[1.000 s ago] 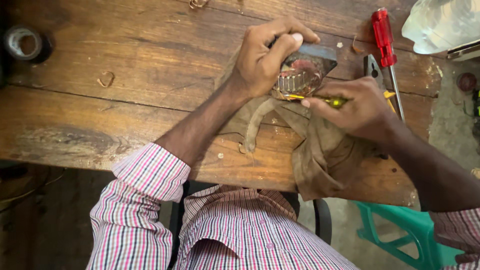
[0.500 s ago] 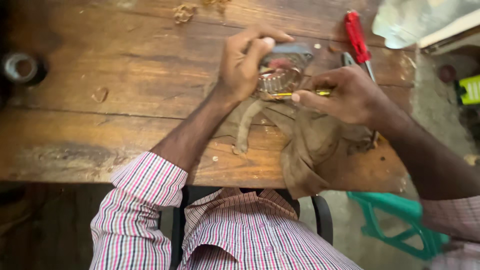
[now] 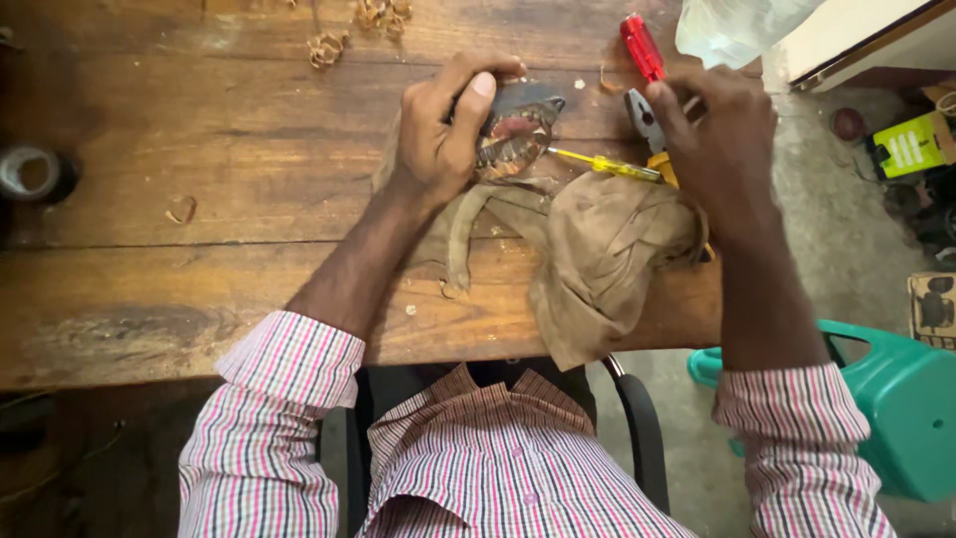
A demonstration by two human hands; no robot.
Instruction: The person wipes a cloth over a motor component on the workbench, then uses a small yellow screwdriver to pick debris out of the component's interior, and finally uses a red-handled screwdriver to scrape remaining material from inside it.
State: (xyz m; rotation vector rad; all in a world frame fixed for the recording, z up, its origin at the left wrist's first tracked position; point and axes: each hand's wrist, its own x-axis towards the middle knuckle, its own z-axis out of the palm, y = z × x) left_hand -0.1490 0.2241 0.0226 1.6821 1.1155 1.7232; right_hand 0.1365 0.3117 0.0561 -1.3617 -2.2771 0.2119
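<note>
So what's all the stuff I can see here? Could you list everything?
metal part: one, grey and rusty, round with teeth, on the table top centre, held by the left hand
yellow screwdriver: one, thin, lying right of the metal part
red screwdriver: one, upper right of the table
pliers: one, grey, under the right hand
cloth: one, brown, hanging over the table's front edge
tape roll: one, dark, far left
wood shavings: a few, tan, top edge
table: one, brown wood
plastic bag: one, clear, top right
chair: one, green, on the floor at right
left hand: grip closed on the metal part
right hand: over the pliers, grip unclear
</note>
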